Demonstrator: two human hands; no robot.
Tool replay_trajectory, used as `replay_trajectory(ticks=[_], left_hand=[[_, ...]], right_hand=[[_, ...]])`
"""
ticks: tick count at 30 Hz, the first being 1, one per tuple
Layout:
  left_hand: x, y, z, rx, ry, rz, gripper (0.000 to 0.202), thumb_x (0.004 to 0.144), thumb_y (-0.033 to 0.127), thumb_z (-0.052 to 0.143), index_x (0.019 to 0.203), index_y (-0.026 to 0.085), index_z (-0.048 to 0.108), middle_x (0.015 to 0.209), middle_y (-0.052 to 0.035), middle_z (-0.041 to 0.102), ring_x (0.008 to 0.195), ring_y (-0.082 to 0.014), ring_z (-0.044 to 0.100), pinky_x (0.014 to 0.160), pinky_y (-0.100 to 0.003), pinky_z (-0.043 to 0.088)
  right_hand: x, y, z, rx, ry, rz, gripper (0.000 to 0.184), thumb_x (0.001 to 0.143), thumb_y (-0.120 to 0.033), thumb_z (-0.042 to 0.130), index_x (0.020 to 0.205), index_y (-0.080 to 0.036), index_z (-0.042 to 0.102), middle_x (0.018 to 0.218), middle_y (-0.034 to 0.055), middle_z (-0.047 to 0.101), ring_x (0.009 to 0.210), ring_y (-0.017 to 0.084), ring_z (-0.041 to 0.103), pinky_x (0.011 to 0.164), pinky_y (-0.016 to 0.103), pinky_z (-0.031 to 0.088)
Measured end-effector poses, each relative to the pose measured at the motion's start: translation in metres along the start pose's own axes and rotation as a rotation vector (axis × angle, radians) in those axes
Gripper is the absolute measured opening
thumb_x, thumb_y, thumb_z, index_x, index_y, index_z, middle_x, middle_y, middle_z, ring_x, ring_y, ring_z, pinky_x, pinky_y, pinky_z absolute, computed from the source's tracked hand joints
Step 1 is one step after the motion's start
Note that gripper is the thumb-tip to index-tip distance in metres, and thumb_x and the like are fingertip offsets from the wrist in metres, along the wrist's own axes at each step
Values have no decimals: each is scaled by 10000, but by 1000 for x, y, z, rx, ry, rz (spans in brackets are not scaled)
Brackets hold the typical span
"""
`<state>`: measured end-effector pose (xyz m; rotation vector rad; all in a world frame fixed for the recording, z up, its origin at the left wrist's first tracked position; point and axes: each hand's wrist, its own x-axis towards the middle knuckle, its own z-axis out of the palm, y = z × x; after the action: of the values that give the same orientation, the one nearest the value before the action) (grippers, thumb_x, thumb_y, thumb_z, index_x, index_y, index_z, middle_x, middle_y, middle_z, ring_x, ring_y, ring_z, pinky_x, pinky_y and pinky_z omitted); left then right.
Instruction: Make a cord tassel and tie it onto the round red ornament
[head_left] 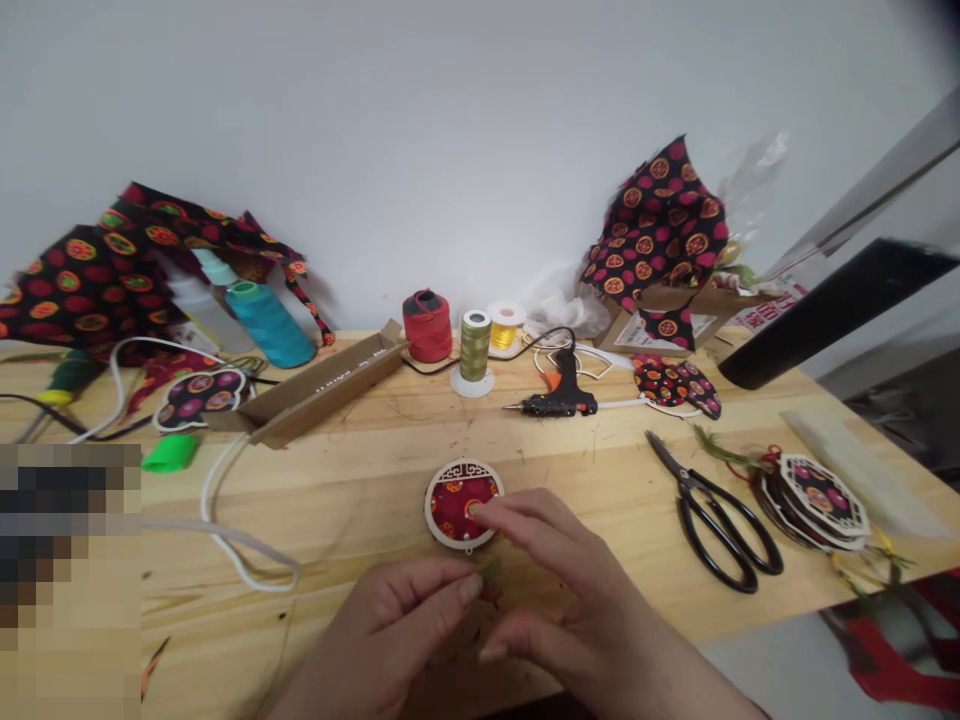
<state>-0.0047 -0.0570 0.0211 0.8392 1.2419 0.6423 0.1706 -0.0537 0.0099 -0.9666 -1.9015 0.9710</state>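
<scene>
A round ornament [459, 505] with a pale wooden frame, a fretwork top and dark red patterned fabric lies flat in front of me. Just below it, my left hand [405, 615] pinches a small, blurred bit of green thread [490, 574] between thumb and forefinger. My right hand [562, 575] has its thumb and fingers spread apart. Its forefinger reaches over the ornament's right edge and appears to touch it; nothing shows in its grasp. The ends of some of its fingers are hidden.
Behind stand a green thread spool [475, 347], red thread [427, 328], yellow thread [506, 327] and a glue gun [559, 392]. Black-handled scissors [712, 515] and stacked ornaments [817, 500] lie right. A cardboard tray [322, 385] and white cable [214, 510] lie left.
</scene>
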Motion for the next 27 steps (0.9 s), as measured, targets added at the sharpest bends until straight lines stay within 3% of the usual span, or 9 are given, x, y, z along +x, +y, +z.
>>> replay_trajectory(ticks=[3, 6, 11, 15, 18, 21, 27], left_hand=[[-1, 1, -1, 33, -74, -44, 329, 699, 456, 662, 520, 180, 655, 451, 78, 323, 454, -90, 222, 429, -227, 155], [-2, -1, -2, 43, -71, -77, 296, 704, 447, 655, 593, 174, 674, 447, 92, 282, 444, -87, 174, 423, -239, 104], [-2, -7, -1, -111, -69, -98, 263, 723, 401, 653, 618, 160, 652, 470, 74, 361, 458, -80, 221, 430, -215, 131], [0, -11, -6, -259, -185, -91, 285, 823, 390, 557, 814, 146, 705, 565, 0, 567, 447, -87, 392, 437, -207, 271], [0, -10, -12, -303, -244, -69, 328, 865, 386, 501, 939, 145, 710, 760, -76, 690, 565, -160, 587, 539, -277, 433], [-2, -9, -16, -315, -202, -104, 329, 836, 422, 551, 929, 149, 708, 800, -89, 719, 585, -183, 633, 557, -302, 472], [-3, -13, -15, -190, -47, -101, 296, 681, 370, 735, 858, 137, 698, 594, -18, 682, 452, -120, 557, 469, -253, 449]], right_hand=[[3, 2, 4, -8, -46, -13, 441, 792, -233, 685, 1211, -271, 556, 1051, 51, 623, 981, 179, 557, 863, 326, 476], [2, 3, 5, -19, -63, 9, 260, 823, -179, 641, 1067, -269, 648, 921, 29, 636, 886, 162, 569, 777, 292, 481], [2, 3, 4, -59, 34, -36, 106, 848, -176, 603, 863, -232, 693, 793, 22, 632, 817, 156, 583, 740, 284, 475], [2, 3, -1, -130, 49, 15, 91, 846, -169, 602, 790, -202, 665, 761, 16, 608, 771, 146, 572, 697, 266, 464], [3, 2, -6, -143, 107, 26, 107, 838, -147, 599, 750, -186, 645, 732, 9, 591, 739, 136, 564, 667, 251, 457], [3, 2, -12, -156, 139, 54, 136, 848, -152, 579, 725, -184, 626, 716, 8, 588, 716, 136, 557, 644, 256, 451], [0, 3, -19, -177, 176, 109, 143, 852, -161, 568, 717, -187, 611, 709, 8, 583, 705, 137, 551, 635, 263, 444]])
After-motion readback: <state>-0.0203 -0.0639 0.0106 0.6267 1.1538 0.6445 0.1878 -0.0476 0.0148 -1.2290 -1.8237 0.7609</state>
